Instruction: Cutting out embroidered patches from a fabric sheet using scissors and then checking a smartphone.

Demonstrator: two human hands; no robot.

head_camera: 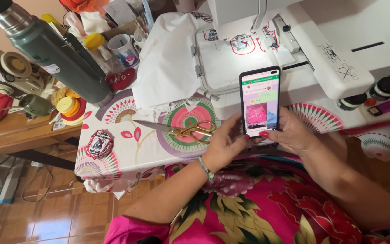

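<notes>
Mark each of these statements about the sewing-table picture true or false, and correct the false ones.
1. Both hands hold a smartphone upright. True: the left hand and the right hand grip its lower part.
2. The gold-handled scissors are in the left hand. False: they lie on the patterned tablecloth, just left of that hand.
3. The phone's screen is dark. False: it is lit and shows a pink picture.
4. A green flask leans at the table's left end. True.
5. White fabric with embroidered badges sits in the hoop of the embroidery machine. True.
6. A round embroidered patch lies on the wooden floor. False: it lies on the tablecloth near the table's corner.
</notes>
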